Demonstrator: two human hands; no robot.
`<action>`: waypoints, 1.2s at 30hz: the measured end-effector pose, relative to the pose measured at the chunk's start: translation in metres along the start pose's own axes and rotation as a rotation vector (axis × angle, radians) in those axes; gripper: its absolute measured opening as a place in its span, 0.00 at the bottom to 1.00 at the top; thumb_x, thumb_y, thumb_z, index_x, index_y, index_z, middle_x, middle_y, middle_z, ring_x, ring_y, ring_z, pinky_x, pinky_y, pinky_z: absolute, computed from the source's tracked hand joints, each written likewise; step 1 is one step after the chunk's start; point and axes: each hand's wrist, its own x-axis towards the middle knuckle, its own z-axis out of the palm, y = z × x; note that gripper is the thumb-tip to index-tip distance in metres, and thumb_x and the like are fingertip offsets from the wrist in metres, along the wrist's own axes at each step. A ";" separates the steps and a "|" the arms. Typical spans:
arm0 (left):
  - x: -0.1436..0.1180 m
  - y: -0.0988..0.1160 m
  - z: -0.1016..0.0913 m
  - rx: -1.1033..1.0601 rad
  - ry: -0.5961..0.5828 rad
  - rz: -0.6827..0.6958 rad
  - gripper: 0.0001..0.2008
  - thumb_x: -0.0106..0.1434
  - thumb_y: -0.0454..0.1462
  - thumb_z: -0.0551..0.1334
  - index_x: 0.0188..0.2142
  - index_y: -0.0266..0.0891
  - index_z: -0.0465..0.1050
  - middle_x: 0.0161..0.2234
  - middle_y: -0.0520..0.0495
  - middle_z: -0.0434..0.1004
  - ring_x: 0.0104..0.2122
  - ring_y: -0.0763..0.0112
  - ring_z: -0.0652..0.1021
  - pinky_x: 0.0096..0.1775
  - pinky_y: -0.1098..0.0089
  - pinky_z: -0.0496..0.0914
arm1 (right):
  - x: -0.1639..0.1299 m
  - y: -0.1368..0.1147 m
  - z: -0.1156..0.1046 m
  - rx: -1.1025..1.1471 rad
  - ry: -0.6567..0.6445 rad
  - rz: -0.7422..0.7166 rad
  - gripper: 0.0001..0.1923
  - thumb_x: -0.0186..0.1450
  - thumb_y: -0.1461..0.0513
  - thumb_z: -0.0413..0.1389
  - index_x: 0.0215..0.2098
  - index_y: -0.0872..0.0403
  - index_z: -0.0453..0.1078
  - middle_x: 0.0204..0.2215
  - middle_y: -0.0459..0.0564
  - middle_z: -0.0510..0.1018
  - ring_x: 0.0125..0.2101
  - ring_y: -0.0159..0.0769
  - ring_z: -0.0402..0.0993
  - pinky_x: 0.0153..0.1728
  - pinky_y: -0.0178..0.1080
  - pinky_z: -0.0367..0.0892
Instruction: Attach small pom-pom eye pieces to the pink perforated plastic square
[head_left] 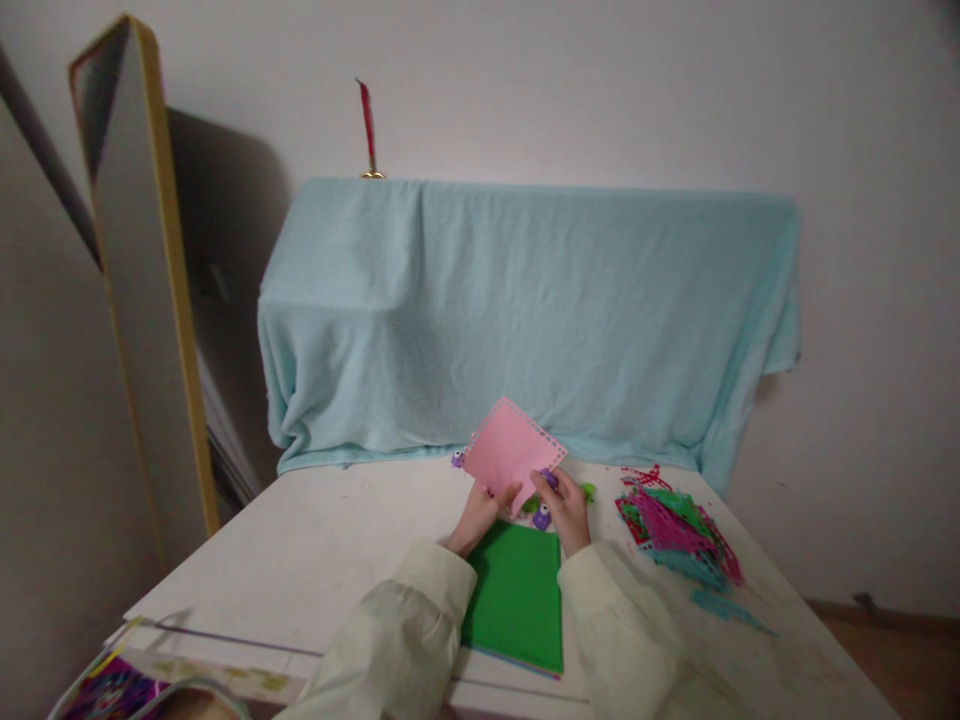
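A pink sheet of paper [510, 445], with small holes punched along its two upper edges, is held tilted above the table. My left hand [480, 512] is closed on the sheet's lower left part. At the sheet's right corner, my right hand [566, 508] is closed around a small purple craft punch [550, 478], partly hidden by the fingers. Just below lies another purple punch [541, 516] with a white eye-like spot. A green stack of sheets [517, 598] rests under my forearms, with other colours showing at its bottom edge.
Cut lattice-like paper strips [679, 530] in pink, green, red and blue are heaped at the right. A green piece [589, 492] and a purple one [457, 459] lie farther back. Behind hangs a light blue cloth [570, 320]. A bag [120, 690] sits at front left.
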 end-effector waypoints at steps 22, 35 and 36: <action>0.003 -0.006 -0.004 0.044 -0.012 0.043 0.22 0.52 0.44 0.68 0.44 0.35 0.73 0.40 0.39 0.78 0.42 0.61 0.77 0.50 0.60 0.67 | -0.001 -0.004 -0.001 0.071 -0.038 0.047 0.20 0.52 0.48 0.64 0.32 0.56 0.71 0.24 0.46 0.73 0.26 0.34 0.68 0.27 0.34 0.63; 0.004 -0.010 -0.005 0.059 -0.033 0.006 0.27 0.51 0.46 0.68 0.47 0.34 0.71 0.42 0.39 0.78 0.45 0.58 0.76 0.53 0.57 0.65 | -0.002 0.002 -0.002 0.029 -0.042 0.011 0.19 0.57 0.50 0.60 0.36 0.56 0.71 0.27 0.47 0.72 0.29 0.35 0.66 0.28 0.33 0.61; 0.005 -0.011 -0.005 0.060 -0.036 0.008 0.27 0.51 0.46 0.68 0.47 0.34 0.71 0.42 0.38 0.78 0.45 0.58 0.76 0.52 0.57 0.65 | -0.002 0.002 -0.002 0.026 -0.045 0.012 0.19 0.57 0.50 0.60 0.37 0.56 0.71 0.27 0.47 0.72 0.29 0.36 0.66 0.28 0.33 0.61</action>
